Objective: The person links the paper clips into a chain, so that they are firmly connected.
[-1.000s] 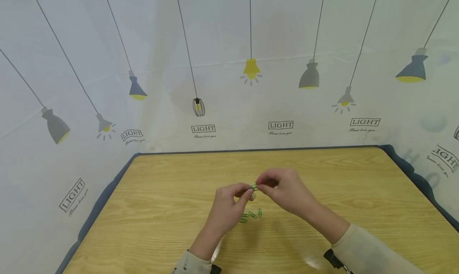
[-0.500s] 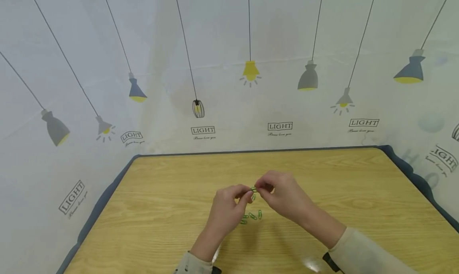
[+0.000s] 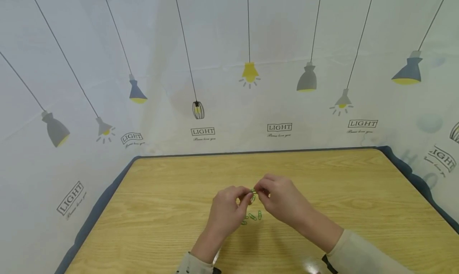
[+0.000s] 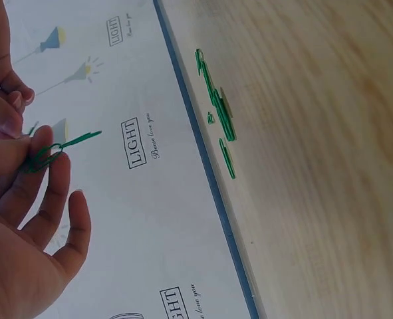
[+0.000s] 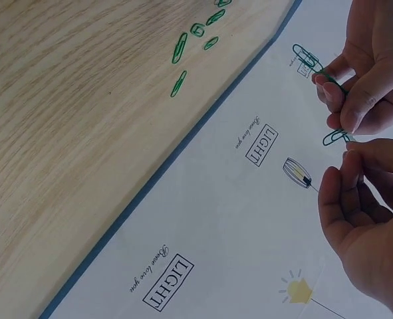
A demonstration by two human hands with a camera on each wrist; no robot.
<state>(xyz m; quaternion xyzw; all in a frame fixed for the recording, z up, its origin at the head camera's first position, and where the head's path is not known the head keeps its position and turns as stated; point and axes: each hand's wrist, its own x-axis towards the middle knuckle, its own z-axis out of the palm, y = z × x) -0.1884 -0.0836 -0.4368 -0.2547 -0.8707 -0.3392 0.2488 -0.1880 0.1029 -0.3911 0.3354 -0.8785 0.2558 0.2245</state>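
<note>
Both hands meet above the table, fingertips almost touching. My left hand pinches green paper clips; in the left wrist view, a paper clip sticks out past its fingertips. From the right wrist view, a paper clip dangles out of the left fingers and looks linked to another, partly hidden by them. Thumb and forefinger of my right hand pinch the end of a paper clip that bridges the two hands. Whether this clip is hooked into the others, I cannot tell.
Several loose green paper clips lie on the wooden table below the hands. A pale cloth printed with lamps stands behind and beside the table, with a dark blue edge along the tabletop.
The right hand has shifted slightly left and down, closer to the left hand, its fingers more bunched. The left hand stays nearly in place. The head view has tilted a little.
</note>
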